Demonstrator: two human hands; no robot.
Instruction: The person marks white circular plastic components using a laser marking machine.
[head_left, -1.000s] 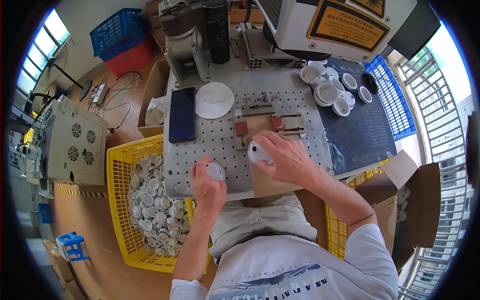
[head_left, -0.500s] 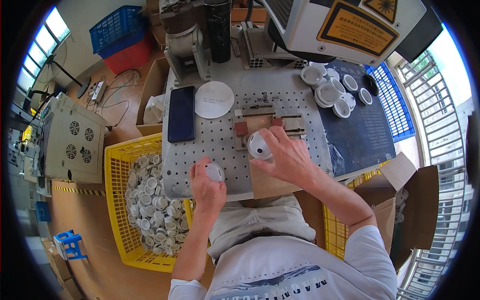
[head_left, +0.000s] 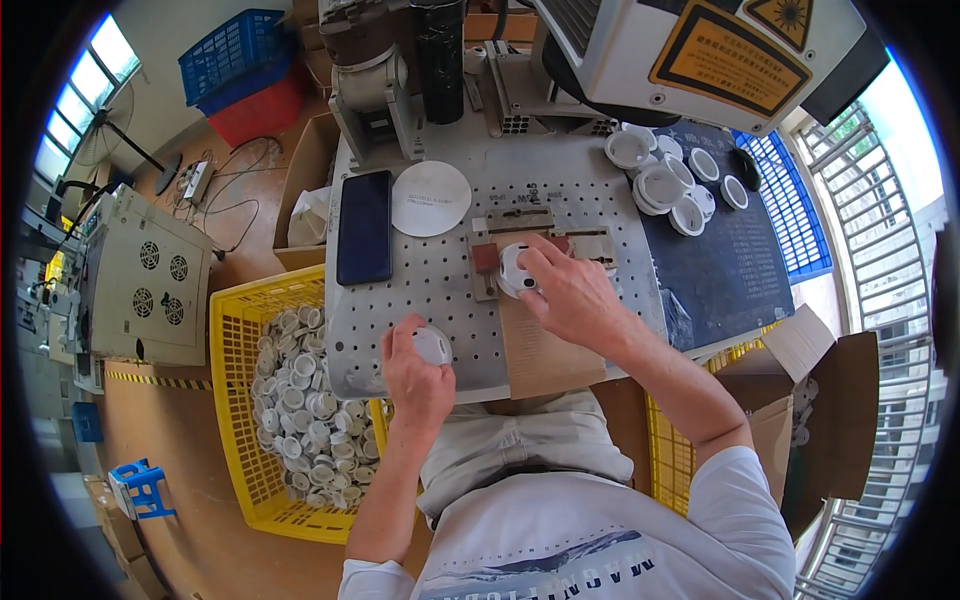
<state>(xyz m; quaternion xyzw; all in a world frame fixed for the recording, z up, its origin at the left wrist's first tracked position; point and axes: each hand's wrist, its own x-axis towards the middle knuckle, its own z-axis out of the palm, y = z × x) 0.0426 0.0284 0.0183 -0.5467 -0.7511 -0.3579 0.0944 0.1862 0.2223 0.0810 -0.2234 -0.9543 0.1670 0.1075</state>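
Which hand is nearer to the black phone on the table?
Left. The left hand, holding a white cap, is just on the near side of the phone; the right hand is farther off to the phone's right, on another white cap.

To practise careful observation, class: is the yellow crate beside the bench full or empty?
Partly full: white caps cover the floor of the yellow crate, mesh walls bare above them.

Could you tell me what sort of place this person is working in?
Most likely a factory workstation, probably for laser marking: a machine head with a laser warning label hangs over a perforated metal bench, and a yellow crate of white plastic caps stands beside it.
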